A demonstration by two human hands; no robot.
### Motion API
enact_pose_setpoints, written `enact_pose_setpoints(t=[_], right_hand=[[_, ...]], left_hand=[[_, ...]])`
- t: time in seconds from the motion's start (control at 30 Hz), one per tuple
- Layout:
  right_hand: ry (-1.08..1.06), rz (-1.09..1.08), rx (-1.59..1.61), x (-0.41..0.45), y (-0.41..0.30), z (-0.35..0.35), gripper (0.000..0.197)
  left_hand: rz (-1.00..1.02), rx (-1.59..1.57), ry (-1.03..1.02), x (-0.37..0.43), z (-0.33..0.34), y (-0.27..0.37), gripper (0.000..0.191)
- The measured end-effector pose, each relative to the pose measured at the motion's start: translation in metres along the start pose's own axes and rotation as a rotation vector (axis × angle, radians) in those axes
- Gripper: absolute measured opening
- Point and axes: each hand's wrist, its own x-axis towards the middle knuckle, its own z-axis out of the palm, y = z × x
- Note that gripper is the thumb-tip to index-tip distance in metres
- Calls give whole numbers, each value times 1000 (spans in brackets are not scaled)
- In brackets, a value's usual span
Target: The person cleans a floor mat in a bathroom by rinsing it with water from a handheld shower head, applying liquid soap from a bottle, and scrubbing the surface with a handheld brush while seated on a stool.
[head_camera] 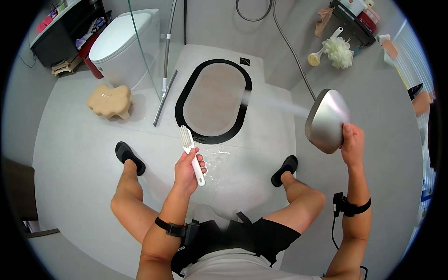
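Note:
My left hand (pixel 187 171) is closed around the handle of a white scrub brush (pixel 196 166), its pale bristles beside the lower left edge of an oval bath mat (pixel 215 101). The mat is beige-brown with a black border and lies flat on the light grey floor. At the right, my right hand (pixel 351 143) grips a large silver shower head (pixel 329 120), raised above the floor. Water sprays from it leftwards toward the mat's right border. A metal hose (pixel 294 52) runs up from the shower head. Wet patches shine on the floor just below the mat.
A beige scalloped stool (pixel 110 100) and a floor squeegee (pixel 166 94) stand left of the mat. Behind them are a glass panel (pixel 140 52) and a white toilet (pixel 122 35). A wall shelf (pixel 353 22) with a pale bath puff (pixel 338 52) is at the upper right.

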Motion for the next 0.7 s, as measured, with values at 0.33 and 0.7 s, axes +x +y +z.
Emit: enact_pose_setpoints(t=[0.33,0.7], right_hand=[[-35,19,-34,-4,1,4,62],[-64,-9,-139,-2,4,15,64]], left_hand=[[3,-7,-10,-2,0,1,20],[-7,-2,5,-2,-1,2,19]])
